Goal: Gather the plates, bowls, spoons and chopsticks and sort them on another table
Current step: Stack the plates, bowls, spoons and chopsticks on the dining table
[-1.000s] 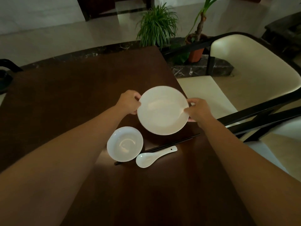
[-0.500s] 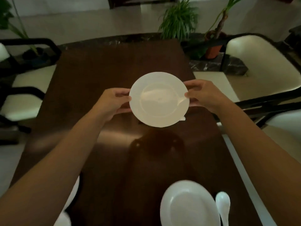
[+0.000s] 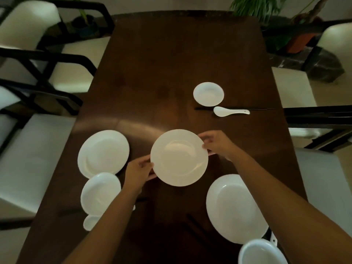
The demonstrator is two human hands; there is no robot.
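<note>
Centre of frame: your left hand (image 3: 140,171) and right hand (image 3: 217,144), arms outstretched, pinch opposite rims of a white plate (image 3: 179,157) held above the dark table (image 3: 171,63), fingers curled underneath.

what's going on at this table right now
A person is clearing a dark wooden table. Both hands, the left hand and the right hand, grip the rim of a white plate held over the middle of the table. Two more plates lie on the table, one at the left and one at the right. Farther off, a small bowl, a white spoon and dark chopsticks sit untouched.
</note>
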